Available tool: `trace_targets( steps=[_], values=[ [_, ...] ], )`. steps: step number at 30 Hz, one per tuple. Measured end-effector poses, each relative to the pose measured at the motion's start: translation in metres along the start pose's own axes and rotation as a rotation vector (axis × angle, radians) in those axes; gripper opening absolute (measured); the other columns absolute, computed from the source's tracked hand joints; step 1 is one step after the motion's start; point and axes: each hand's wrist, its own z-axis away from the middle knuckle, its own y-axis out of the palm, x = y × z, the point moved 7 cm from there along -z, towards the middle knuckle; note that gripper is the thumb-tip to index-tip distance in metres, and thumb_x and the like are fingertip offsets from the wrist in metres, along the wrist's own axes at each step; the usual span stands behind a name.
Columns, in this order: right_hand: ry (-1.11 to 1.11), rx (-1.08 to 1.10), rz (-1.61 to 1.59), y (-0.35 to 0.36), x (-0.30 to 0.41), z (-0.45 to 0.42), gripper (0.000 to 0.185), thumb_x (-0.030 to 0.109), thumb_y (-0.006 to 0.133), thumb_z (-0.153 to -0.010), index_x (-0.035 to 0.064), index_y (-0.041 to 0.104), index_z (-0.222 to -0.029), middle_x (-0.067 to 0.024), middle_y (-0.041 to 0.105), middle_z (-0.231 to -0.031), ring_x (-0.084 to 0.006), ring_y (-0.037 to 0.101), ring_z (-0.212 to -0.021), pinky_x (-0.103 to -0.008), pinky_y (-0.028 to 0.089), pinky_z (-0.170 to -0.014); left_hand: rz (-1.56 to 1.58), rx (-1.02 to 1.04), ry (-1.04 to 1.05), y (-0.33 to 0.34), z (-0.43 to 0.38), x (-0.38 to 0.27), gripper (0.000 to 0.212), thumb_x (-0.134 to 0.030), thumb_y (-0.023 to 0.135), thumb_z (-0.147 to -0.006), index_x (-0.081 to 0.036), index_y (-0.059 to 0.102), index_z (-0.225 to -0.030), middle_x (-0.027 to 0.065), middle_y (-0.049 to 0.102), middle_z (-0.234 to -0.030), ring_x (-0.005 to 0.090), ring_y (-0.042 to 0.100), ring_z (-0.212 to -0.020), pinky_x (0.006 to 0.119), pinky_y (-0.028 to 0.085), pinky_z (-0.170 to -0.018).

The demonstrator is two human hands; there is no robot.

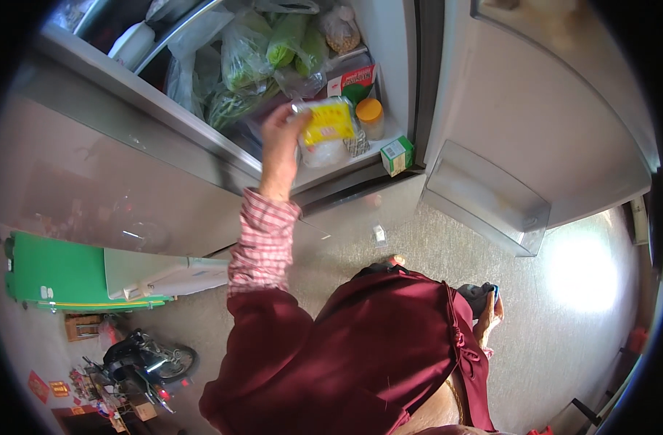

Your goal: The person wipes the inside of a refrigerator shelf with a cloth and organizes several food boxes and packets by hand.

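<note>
My left hand (281, 142), in a checked cuff, reaches into the open refrigerator. It grips a clear plastic packet with a yellow printed label (328, 124). Below the packet lies a whitish clear plastic bag (325, 154). To its right stand a jar with an orange lid (370, 112) and a silver blister pack (357, 144). A red, white and green package (355, 82) is just behind. My right hand (489, 325) shows only partly past the maroon garment, beside a dark grey item (474, 299); whether it holds this is unclear.
Bagged green vegetables (250, 60) fill the compartment's left and middle. A green box (398, 155) sits at its front right corner. The refrigerator door (533, 114) with a clear door bin (484, 190) swings out right. A motorcycle (146, 356) and a green cabinet (65, 272) stand at left.
</note>
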Motion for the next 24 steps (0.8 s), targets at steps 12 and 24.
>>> trace_targets(
  steps=[12, 24],
  values=[
    [-0.032, -0.052, 0.052, -0.018, 0.002, 0.008, 0.028, 0.023, 0.062, -0.088, -0.001, 0.065, -0.103, -0.0048, 0.066, -0.089, -0.0134, 0.059, -0.077, -0.0273, 0.048, -0.071, -0.245, -0.119, 0.577, -0.008, -0.083, -0.138, 0.023, -0.016, 0.064, -0.083, -0.003, 0.063, -0.102, 0.0074, 0.065, -0.085, 0.0111, 0.06, -0.064, 0.02, 0.044, -0.042],
    [0.093, -0.18, -0.059, -0.057, -0.055, 0.016, 0.025, 0.018, 0.061, -0.088, -0.0008, 0.065, -0.104, -0.0055, 0.066, -0.091, -0.0136, 0.06, -0.079, -0.0278, 0.049, -0.073, -0.6, -0.578, 0.287, -0.015, -0.192, -0.111, 0.025, -0.014, 0.062, -0.082, 0.0, 0.067, -0.103, 0.0215, 0.064, -0.105, 0.0284, 0.064, -0.097, 0.033, 0.047, -0.087]
  ],
)
